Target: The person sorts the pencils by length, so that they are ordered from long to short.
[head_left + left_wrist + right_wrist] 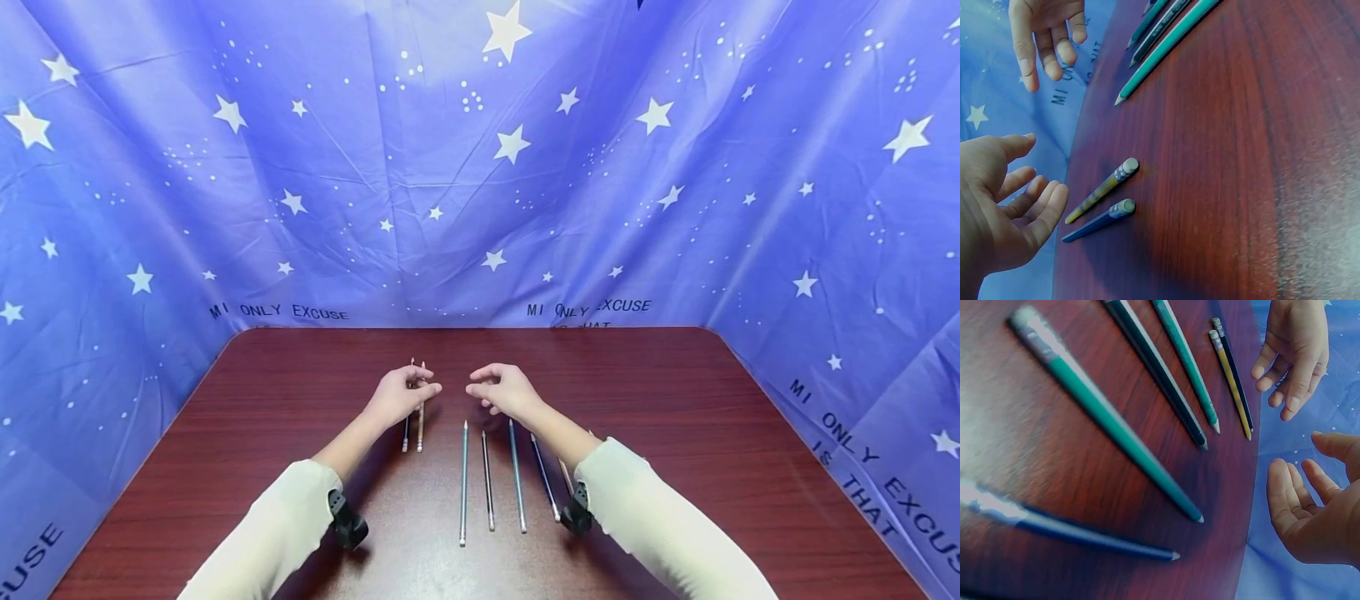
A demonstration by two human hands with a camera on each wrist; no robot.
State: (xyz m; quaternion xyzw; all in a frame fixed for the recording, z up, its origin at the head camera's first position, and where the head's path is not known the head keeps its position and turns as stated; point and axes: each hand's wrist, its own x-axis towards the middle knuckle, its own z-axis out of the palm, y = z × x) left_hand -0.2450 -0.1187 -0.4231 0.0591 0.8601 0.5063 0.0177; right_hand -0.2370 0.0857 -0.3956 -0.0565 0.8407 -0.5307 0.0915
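Note:
My left hand [397,397] hovers above two pencils at the left, its fingers loosely bent and holding nothing. One is a yellow pencil with dark marks [1099,193]; beside it lies a dark blue pencil [1101,228]. Facing it across a gap, my right hand [513,392] is also empty, fingers relaxed, over the tips of a spread row. That row has a green pencil [463,492], a black pencil [488,487], a second green pencil [517,483] and a blue pencil [543,475]. Another pencil [565,475], light coloured, is partly hidden by the right wrist.
All the pencils lie on a dark red wooden table [300,367], erasers towards the near edge. A blue curtain with white stars [450,167] surrounds its back and sides. A black wrist camera [348,521] sits below the left sleeve, another [576,510] below the right.

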